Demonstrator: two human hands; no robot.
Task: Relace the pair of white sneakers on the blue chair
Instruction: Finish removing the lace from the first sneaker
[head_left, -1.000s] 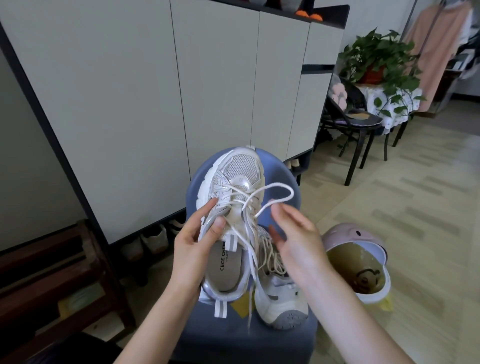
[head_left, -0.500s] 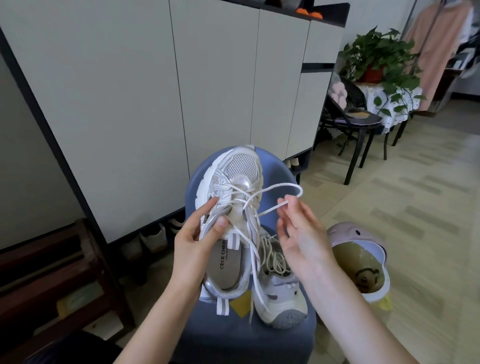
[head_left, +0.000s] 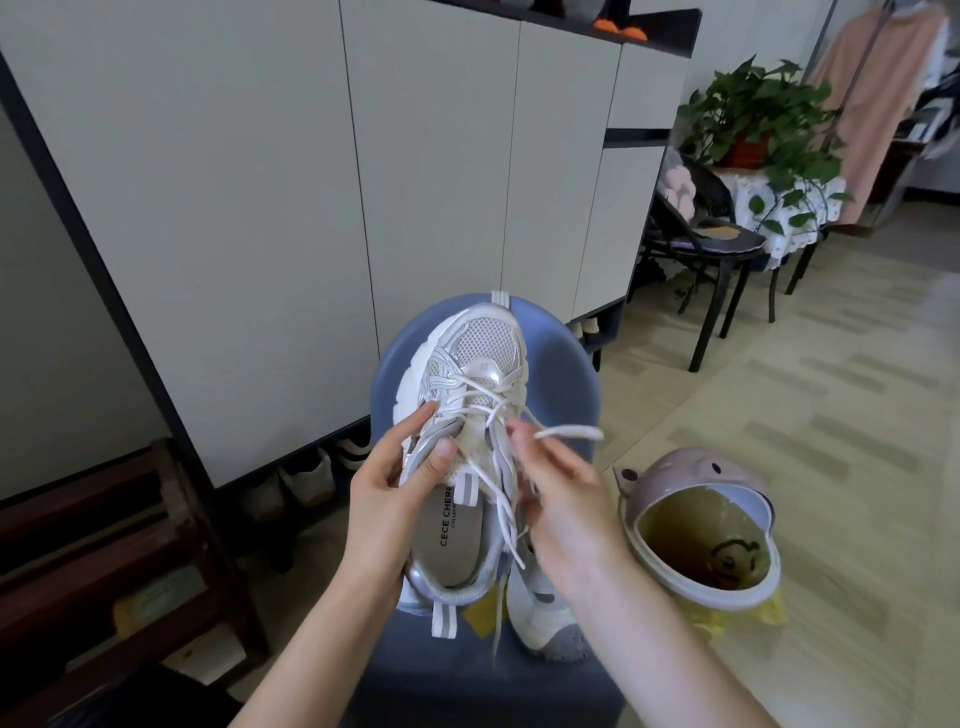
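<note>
My left hand (head_left: 400, 488) grips the side of a white and silver sneaker (head_left: 467, 374), held toe-up above the blue chair (head_left: 561, 374), thumb on the tongue. My right hand (head_left: 561, 493) pinches the white lace (head_left: 569, 432) close to the eyelets on the sneaker's right side; a short loop sticks out to the right. Loose lace ends hang down over the shoe's opening. The second white sneaker (head_left: 545, 613) lies on the chair seat, partly hidden behind my right wrist and the held shoe.
A pink lidded bin (head_left: 696, 525) with a yellow liner stands open on the floor right of the chair. Tall cabinets (head_left: 260, 182) are behind, with shoes beneath them. A dark wooden rack (head_left: 104, 545) is at left; a black chair (head_left: 717, 249) and potted plant (head_left: 763, 119) at far right.
My right hand moved left and in toward the eyelets, and the large lace loop shrank to a short one. The left hand kept its hold on the sneaker.
</note>
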